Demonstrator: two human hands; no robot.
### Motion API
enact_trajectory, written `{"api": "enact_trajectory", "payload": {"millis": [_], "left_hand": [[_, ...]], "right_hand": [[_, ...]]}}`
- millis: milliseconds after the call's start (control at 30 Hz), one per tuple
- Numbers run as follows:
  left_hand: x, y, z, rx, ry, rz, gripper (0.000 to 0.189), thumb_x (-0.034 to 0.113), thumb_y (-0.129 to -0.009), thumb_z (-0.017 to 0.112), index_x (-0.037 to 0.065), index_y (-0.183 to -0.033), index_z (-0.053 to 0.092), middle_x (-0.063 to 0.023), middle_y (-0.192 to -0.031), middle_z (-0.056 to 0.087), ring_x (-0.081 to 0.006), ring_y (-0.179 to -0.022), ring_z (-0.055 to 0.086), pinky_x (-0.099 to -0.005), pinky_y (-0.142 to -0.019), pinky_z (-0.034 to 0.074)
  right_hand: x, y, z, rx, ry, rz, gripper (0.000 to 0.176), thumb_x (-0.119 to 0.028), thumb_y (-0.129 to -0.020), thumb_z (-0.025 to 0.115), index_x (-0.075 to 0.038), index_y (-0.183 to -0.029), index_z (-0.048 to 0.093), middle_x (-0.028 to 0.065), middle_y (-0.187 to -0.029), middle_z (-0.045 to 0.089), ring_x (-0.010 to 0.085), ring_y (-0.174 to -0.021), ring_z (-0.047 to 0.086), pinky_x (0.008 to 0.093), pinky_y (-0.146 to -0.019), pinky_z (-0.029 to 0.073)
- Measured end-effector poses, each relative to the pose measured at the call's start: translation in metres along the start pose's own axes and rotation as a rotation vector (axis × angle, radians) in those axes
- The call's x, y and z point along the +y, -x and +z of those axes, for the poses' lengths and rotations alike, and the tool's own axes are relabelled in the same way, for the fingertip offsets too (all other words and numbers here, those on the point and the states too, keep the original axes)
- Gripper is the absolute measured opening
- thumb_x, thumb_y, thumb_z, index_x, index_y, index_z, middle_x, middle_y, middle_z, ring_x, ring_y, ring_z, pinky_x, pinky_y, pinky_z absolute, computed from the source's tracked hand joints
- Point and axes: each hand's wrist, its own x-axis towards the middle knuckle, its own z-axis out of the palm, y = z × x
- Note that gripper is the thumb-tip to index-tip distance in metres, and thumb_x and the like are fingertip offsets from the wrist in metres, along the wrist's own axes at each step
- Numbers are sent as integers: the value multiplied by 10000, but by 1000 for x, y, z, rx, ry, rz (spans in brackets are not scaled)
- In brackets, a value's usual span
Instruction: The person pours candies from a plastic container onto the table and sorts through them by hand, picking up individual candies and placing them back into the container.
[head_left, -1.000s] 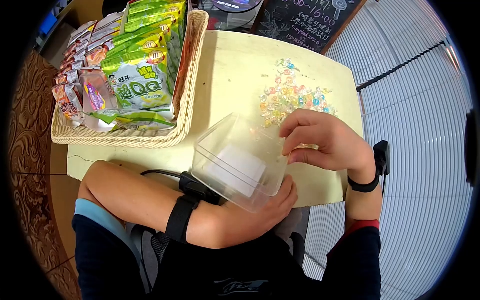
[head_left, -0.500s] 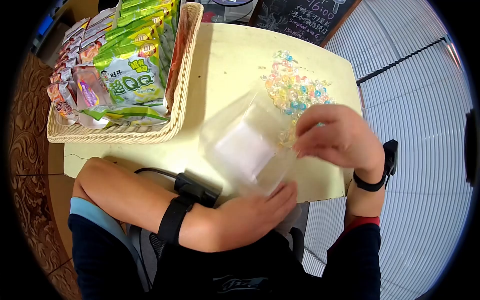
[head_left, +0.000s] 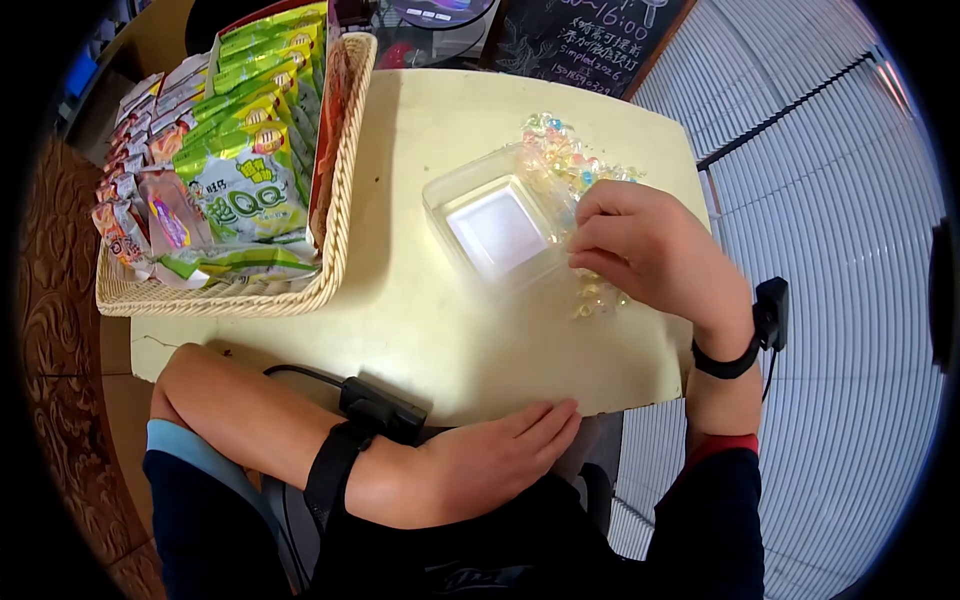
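Observation:
A clear plastic container (head_left: 497,232) with a white square in its base stands open on the pale yellow table (head_left: 400,335). Small clear, pink, yellow and blue beads (head_left: 562,150) lie in a loose heap to its right, partly behind its wall. My right hand (head_left: 655,255) is over the heap at the container's right rim, fingers curled and pressed together; anything between the fingertips is too hidden to name. Near the table's front edge rests my left hand (head_left: 505,455), fingers stretched out, holding nothing.
On the left, a woven basket (head_left: 345,200) holds green snack packets (head_left: 245,185) and several smaller wrapped packets (head_left: 122,235). Beyond the table's back edge stands a chalkboard (head_left: 585,45). White blinds (head_left: 840,300) hang on the right.
The container has moved up and away from my left hand and now looks less tilted. My right hand has shifted slightly left. The whole view has shifted a little.

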Motion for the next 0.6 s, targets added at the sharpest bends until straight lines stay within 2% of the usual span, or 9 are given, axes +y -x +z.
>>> {"api": "enact_trajectory", "payload": {"millis": [100, 133, 200, 267, 300, 400, 433, 500, 600], "left_hand": [[-6, 1, -1, 19, 26, 35, 562, 259, -1005, 538, -55, -1461, 631, -208, -1572, 561, -377, -1505, 489, -488, -1295, 357], [-8, 1, -1, 23, 21, 36, 562, 259, -1005, 538, -55, -1461, 631, -208, -1572, 561, -377, -1505, 489, -488, -1295, 357], [-13, 0, 0, 58, 79, 28, 553, 283, -1025, 548, -20, -1482, 619, -203, -1548, 575, -367, -1497, 492, -490, -1260, 393], [-19, -4, -2, 68, 48, -14, 555, 294, -1033, 549, -10, -1493, 610, -204, -1540, 578, -366, -1494, 493, -498, -1245, 406], [-21, -4, -3, 72, 21, -57, 557, 305, -1040, 549, 1, -1504, 601, -204, -1533, 581, -365, -1490, 494, -507, -1229, 420], [-20, -6, 2, 88, 103, -81, 579, 330, -1039, 554, 13, -1523, 583, -206, -1537, 576, -366, -1491, 491, -529, -1225, 423], [-21, -5, 1, 79, 105, -73, 579, 330, -1039, 554, 13, -1523, 583, -206, -1537, 576, -366, -1491, 491, -529, -1225, 423], [-21, -7, -1, 60, 60, -58, 590, 335, -1040, 556, 14, -1535, 571, -207, -1548, 565, -366, -1493, 490, -540, -1224, 422], [-20, -7, 4, 61, 28, -83, 600, 340, -1044, 557, 15, -1548, 559, -208, -1558, 556, -372, -1495, 487, -553, -1225, 415]], "right_hand": [[9, -7, -2, 173, -85, -106, 209, -132, -903, 832, -11, -1060, 765, 120, -1070, 728, 330, -992, 715, 396, -819, 587], [22, -7, -5, 173, -79, -107, 209, -132, -903, 832, -11, -1060, 765, 120, -1070, 728, 330, -992, 715, 396, -819, 587], [57, -5, -11, 329, 59, -17, 287, -195, -1017, 745, -12, -1238, 749, 166, -1225, 725, 343, -1101, 705, 409, -913, 595], [80, -4, 7, 376, -131, 185, 402, -300, -1123, 593, -33, -1403, 700, 206, -1447, 657, 371, -1284, 651, 445, -1108, 529], [91, -5, 14, 382, -127, 189, 402, -300, -1123, 593, -33, -1403, 700, 206, -1447, 657, 371, -1284, 651, 445, -1108, 529], [113, -21, 24, 164, -67, 277, 570, -443, -1158, 477, -43, -1542, 609, 251, -1676, 481, 402, -1565, 421, 463, -1310, 309], [115, -31, 26, 171, -73, 285, 570, -443, -1158, 477, -43, -1542, 609, 251, -1676, 481, 402, -1565, 421, 463, -1310, 309], [116, -48, 28, 48, -14, 224, 570, -441, -1158, 498, -41, -1548, 611, 221, -1674, 492, 369, -1564, 431, 440, -1303, 318], [111, -66, 34, -40, -18, 140, 521, -407, -1140, 551, -57, -1514, 648, 224, -1648, 520, 377, -1547, 451, 445, -1284, 352]]}}
